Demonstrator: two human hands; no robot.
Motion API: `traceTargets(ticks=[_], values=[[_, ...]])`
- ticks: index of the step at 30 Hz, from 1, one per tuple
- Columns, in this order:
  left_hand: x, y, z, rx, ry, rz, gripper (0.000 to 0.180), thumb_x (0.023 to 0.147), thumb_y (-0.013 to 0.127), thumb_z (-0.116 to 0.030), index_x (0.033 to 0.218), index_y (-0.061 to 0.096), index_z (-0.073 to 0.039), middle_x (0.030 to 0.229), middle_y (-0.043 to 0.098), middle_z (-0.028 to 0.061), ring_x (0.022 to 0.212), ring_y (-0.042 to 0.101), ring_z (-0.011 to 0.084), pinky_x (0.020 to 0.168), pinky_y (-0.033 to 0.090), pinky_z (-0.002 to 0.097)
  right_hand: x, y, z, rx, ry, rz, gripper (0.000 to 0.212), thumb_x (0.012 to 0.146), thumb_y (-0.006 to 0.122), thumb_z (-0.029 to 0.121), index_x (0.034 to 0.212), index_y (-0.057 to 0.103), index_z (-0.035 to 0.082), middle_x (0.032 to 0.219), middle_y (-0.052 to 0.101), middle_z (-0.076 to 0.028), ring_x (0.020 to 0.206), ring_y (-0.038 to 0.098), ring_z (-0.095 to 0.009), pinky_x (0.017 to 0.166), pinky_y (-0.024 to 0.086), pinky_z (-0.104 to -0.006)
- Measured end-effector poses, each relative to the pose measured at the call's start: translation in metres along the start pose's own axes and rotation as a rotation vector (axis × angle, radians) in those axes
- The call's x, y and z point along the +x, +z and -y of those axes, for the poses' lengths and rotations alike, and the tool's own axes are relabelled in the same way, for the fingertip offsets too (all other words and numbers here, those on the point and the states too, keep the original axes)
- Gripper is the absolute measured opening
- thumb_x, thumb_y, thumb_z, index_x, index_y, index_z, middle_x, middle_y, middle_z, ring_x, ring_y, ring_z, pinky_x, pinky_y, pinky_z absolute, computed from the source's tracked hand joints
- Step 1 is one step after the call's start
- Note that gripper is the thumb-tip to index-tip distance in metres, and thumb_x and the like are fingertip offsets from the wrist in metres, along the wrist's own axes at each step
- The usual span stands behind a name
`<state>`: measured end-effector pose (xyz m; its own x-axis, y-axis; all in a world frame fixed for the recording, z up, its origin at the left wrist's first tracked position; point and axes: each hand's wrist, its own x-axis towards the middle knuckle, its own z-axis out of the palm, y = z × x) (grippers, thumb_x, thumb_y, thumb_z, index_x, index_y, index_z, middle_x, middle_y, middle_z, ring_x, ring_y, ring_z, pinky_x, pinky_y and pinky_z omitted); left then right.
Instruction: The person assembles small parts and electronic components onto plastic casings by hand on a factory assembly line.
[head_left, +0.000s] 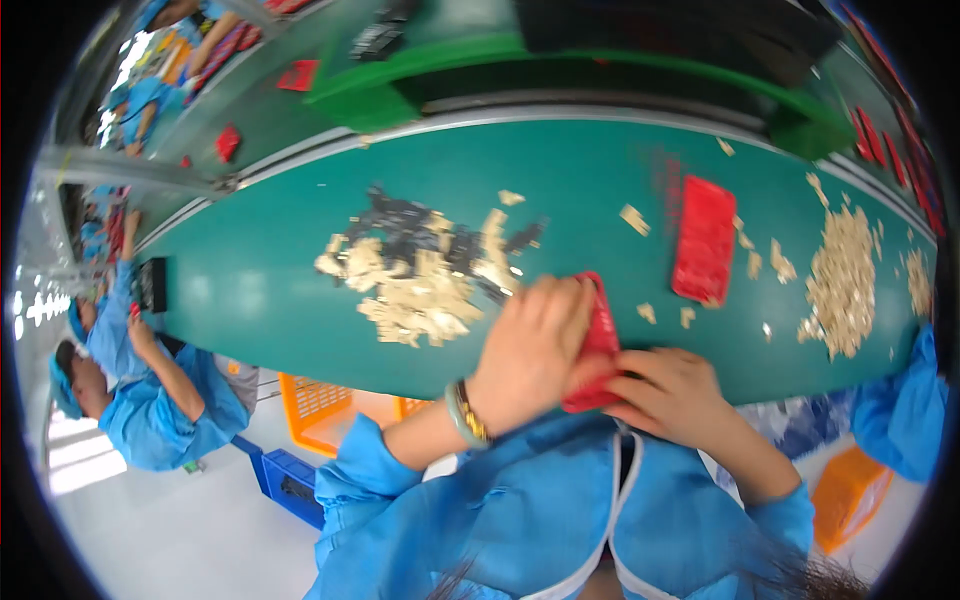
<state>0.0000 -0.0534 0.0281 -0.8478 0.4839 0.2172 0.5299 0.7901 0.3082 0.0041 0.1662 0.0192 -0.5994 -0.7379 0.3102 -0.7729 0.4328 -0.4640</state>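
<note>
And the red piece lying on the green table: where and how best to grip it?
Likely the middle of the red piece, pinched across its long edges, the right hand coming from above and the near side: it lies flat, those edges running near to far.

A bright red, oblong piece (604, 333) is held between the left hand (535, 335) and the right hand (675, 393) at the near edge of the table (250, 290). Its length points toward the table's far side; the left hand covers part of it, and surface details are blurred.
</note>
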Motion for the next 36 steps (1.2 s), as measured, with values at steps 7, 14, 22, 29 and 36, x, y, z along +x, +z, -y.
traceTargets(ticks=[7, 14, 22, 29, 36], values=[[-0.1, -0.036, 0.028, 0.094, 0.487, -0.047, 0.037, 0.083, 0.059, -0.018, 0.116, 0.061, -0.001, 0.12, 0.062, 0.0162, 0.11, 0.06, 0.0317, 0.091, 0.048, 0.0392, -0.027, -0.037, -0.043, -0.358, 0.38, -0.211, 0.036, 0.067, 0.076, 0.008, 0.101, 0.064, 0.005, 0.111, 0.06, -0.012, 0.099, 0.058, -0.033, 0.082, 0.048, -0.0409], [-0.075, -0.107, 0.174, -0.013, -0.201, -0.564, 0.035, 0.076, 0.064, -0.001, 0.111, 0.063, -0.001, 0.109, 0.065, 0.0158, 0.101, 0.061, 0.036, 0.088, 0.048, 0.0457, -0.022, -0.037, -0.063, -0.298, 0.322, -0.367, 0.024, 0.08, 0.067, 0.001, 0.102, 0.057, 0.002, 0.104, 0.063, -0.011, 0.089, 0.061, -0.026, 0.076, 0.049, -0.035], [-0.021, -0.085, 0.155, 0.134, -0.141, 0.003, 0.066, 0.068, 0.077, -0.008, 0.129, 0.053, -0.004, 0.136, 0.049, 0.0175, 0.121, 0.05, 0.0375, 0.1, 0.042, 0.0428, -0.035, -0.071, -0.085, 0.926, 0.938, -1.082, 0.042, 0.096, 0.056, 0.013, 0.135, 0.045, 0.002, 0.103, 0.064, -0.004, 0.074, 0.056, -0.005, 0.061, 0.045, -0.0175], [-0.021, -0.088, 0.173, -0.017, -0.196, 0.162, 0.074, 0.062, 0.084, -0.012, 0.129, 0.053, -0.003, 0.119, 0.051, 0.0143, 0.108, 0.053, 0.0317, 0.09, 0.048, 0.0382, -0.039, -0.057, -0.067, 0.269, 0.787, -1.036, 0.037, 0.092, 0.055, 0.004, 0.129, 0.053, -0.001, 0.104, 0.065, -0.004, 0.077, 0.056, -0.01, 0.064, 0.041, -0.0227], [-0.01, -0.145, 0.208, 0.014, -0.078, -0.01, 0.02, 0.078, 0.067, 0.001, 0.097, 0.065, -0.002, 0.084, 0.054, 0.0101, 0.078, 0.056, 0.0284, 0.07, 0.047, 0.0352, 0.017, -0.014, -0.007, -0.266, -0.152, -0.05, 0.035, 0.068, 0.075, 0.017, 0.102, 0.067, 0.015, 0.085, 0.056, 0.0, 0.077, 0.057, -0.016, 0.068, 0.047, -0.0308]])
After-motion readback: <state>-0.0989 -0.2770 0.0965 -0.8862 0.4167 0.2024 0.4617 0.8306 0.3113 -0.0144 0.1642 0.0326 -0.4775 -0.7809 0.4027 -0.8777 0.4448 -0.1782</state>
